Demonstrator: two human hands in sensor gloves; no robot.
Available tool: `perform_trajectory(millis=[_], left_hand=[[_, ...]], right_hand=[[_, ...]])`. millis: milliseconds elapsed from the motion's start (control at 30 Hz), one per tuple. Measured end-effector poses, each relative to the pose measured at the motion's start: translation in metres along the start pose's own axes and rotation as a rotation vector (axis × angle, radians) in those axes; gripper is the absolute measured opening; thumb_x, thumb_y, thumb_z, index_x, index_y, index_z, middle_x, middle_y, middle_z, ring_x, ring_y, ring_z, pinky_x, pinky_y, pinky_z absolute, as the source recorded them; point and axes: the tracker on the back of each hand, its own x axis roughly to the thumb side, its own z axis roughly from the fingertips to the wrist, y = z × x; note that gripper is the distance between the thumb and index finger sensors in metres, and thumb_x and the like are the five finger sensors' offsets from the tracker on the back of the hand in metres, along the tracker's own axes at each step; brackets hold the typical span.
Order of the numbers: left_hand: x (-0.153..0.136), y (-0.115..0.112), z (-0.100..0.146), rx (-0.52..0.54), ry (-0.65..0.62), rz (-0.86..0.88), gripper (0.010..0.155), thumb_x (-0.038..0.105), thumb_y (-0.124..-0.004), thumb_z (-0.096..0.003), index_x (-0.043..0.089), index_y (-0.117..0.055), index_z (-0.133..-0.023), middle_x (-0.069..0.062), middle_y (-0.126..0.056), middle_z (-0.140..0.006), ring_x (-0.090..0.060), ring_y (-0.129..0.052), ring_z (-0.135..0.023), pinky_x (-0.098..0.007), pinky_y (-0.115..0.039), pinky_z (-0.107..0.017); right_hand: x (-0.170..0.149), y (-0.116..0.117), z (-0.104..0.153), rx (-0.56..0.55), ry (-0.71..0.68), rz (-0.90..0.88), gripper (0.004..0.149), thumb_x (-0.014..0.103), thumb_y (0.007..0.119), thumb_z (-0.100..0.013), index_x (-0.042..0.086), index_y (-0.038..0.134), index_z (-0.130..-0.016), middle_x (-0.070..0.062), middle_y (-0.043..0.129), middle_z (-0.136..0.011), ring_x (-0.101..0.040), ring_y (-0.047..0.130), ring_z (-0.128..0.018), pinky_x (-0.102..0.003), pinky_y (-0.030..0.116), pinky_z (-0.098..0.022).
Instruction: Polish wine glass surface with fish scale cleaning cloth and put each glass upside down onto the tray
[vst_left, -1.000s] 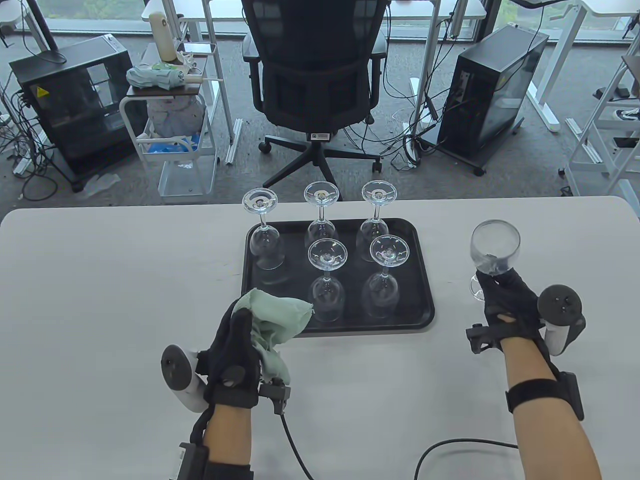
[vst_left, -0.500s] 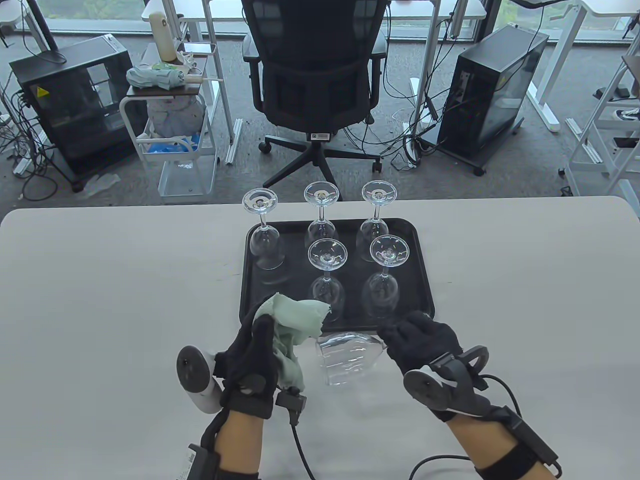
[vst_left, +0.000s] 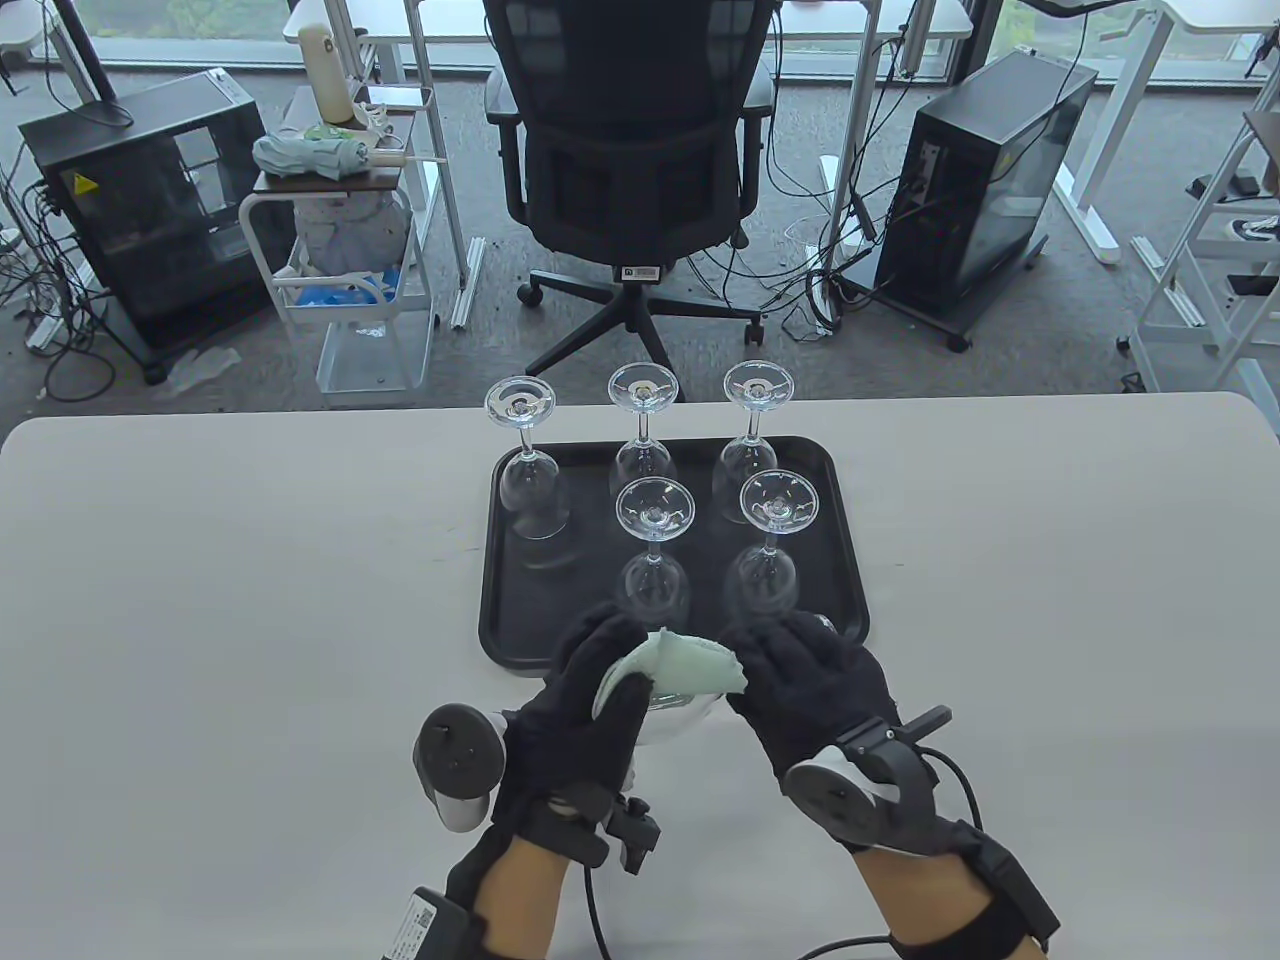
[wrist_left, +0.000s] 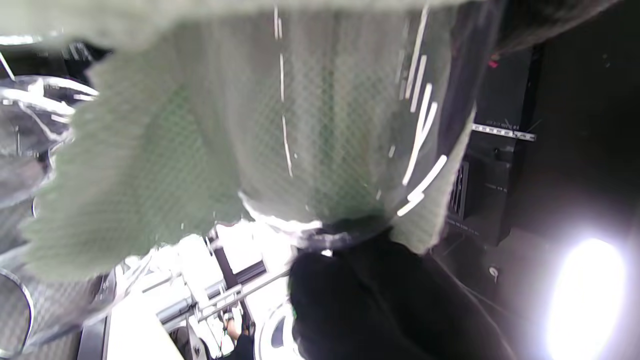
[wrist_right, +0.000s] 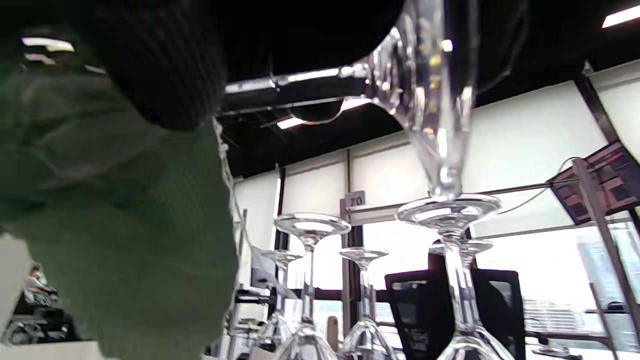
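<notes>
In the table view both hands meet just in front of the black tray (vst_left: 500, 610). My right hand (vst_left: 790, 660) grips a clear wine glass (vst_left: 672, 722) lying on its side; only part of its bowl shows between the gloves. My left hand (vst_left: 605, 665) holds the pale green cloth (vst_left: 685, 668) against the bowl. The left wrist view is filled by the cloth (wrist_left: 200, 140) seen through curved glass (wrist_left: 420, 125). The right wrist view has the held glass (wrist_right: 425, 100) at the top and the cloth (wrist_right: 125, 225) at the left.
Several wine glasses stand upside down on the tray, three in the back row (vst_left: 645, 455) and two in front (vst_left: 765, 560); the front left spot of the tray is bare. An office chair (vst_left: 640, 150) stands beyond the table's far edge.
My right hand lifted the glass from the table's right side and brought it, tipped over, to the front of the tray. The left hand moved right and put the cloth onto the bowl.
</notes>
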Motion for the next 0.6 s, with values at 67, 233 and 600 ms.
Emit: perform_trajectory(millis=[67,233,600], left_hand=[[-0.003,0.004,0.000,0.028,0.019,0.048,0.058,0.065,-0.072,-0.0537,0.032,-0.065,-0.102,-0.004,-0.058,-0.112,-0.038,-0.068,-0.097,-0.061,-0.082,-0.051],[-0.013,0.007,-0.002,-0.017,0.067,0.197,0.058,0.065,-0.071,-0.0550,0.032,-0.065,-0.102,-0.004,-0.059,-0.112,-0.039,-0.070,-0.096,-0.060,-0.083,-0.051],[-0.007,0.005,-0.003,-0.037,-0.055,0.104,0.059,0.068,-0.071,-0.0528,0.035,-0.064,-0.102,-0.002,-0.059,-0.113,-0.036,-0.070,-0.097,-0.057,-0.084,-0.050]], right_hand=[[-0.017,-0.007,0.010,-0.098,0.003,-0.081,0.071,0.056,0.088,-0.046,0.038,0.053,-0.106,-0.010,0.058,-0.112,-0.038,0.053,-0.102,-0.051,0.073,-0.063],[-0.065,0.004,0.025,-0.049,0.188,-0.539,0.090,0.061,0.088,-0.044,0.036,0.032,-0.110,-0.016,0.043,-0.115,-0.046,0.074,-0.093,-0.055,0.080,-0.056],[-0.063,0.019,0.026,0.118,0.378,-0.886,0.082,0.064,0.078,-0.051,0.026,0.036,-0.110,-0.022,0.059,-0.103,-0.038,0.092,-0.055,-0.045,0.086,-0.034]])
